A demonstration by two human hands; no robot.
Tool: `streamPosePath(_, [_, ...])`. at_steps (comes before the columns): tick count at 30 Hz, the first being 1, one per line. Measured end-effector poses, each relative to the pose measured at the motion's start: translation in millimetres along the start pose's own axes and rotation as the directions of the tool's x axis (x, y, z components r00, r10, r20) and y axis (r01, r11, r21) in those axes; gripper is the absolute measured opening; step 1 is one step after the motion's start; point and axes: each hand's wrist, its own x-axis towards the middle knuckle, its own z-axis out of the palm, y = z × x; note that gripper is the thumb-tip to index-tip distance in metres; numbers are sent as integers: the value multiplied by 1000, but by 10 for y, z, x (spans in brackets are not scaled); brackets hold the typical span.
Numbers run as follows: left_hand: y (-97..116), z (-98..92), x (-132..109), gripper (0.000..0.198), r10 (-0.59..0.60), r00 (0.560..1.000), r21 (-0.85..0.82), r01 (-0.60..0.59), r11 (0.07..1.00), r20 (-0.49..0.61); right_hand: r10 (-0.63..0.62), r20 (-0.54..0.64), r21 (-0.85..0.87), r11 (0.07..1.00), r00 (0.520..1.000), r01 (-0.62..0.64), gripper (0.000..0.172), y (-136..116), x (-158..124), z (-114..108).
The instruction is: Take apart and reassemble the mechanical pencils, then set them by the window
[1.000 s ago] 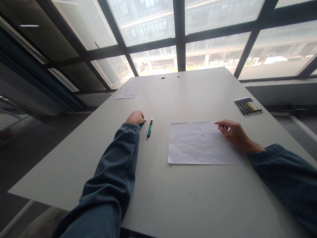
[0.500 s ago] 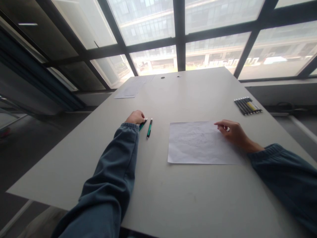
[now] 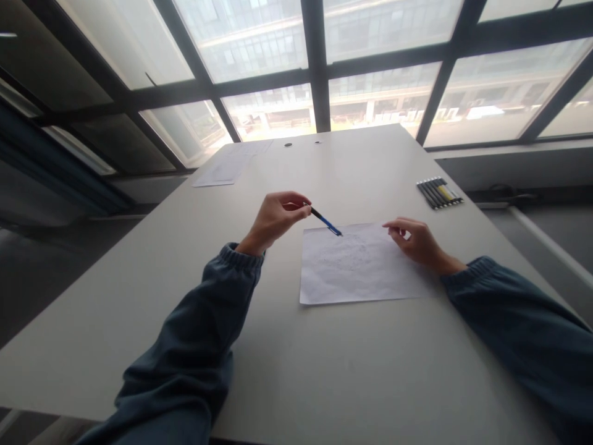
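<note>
My left hand point(image 3: 275, 216) is raised a little above the grey table point(image 3: 324, 371), fingers pinched on a dark pen point(image 3: 327, 222). The pen's bluish tip points down and right, over the top left part of a white sheet of paper point(image 3: 352, 272) with a faint pencil drawing. My right hand point(image 3: 417, 241) rests at the sheet's upper right corner. Its fingers are curled and the fingertips press on the paper's edge. Both arms wear dark blue sleeves.
A row of several dark pencils point(image 3: 438, 192) lies near the table's right edge. Another sheet of paper point(image 3: 222, 170) lies at the far left corner, by two small holes point(image 3: 288, 144) in the tabletop. Large windows stand behind the table.
My left hand has lifted from the table and moved right toward the sheet, now holding a pen. The green pen that lay beside it is gone. The view has shifted slightly.
</note>
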Motion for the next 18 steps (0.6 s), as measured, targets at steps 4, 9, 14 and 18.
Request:
streamPosePath(4, [-168,482,-120,34,-46,999,-302,48,952,15,54,-30,125,991,998,-50,22,-83,-2,-8])
streamPosePath(9, [-463,857,-253,36,-71,994,-415,32,909,-79,193,-35,320,932,981,-172,35,-130,-13,-27])
streamPosePath(14, [-677,955,-299,34,-86,992,-447,36,894,-91,262,-21,477,851,965,-220,36,-175,-20,-29])
streamPosePath(18, [-773,947,-292,34,-75,991,-456,16,890,-111,223,19,504,840,975,-202,32,-190,-25,-5])
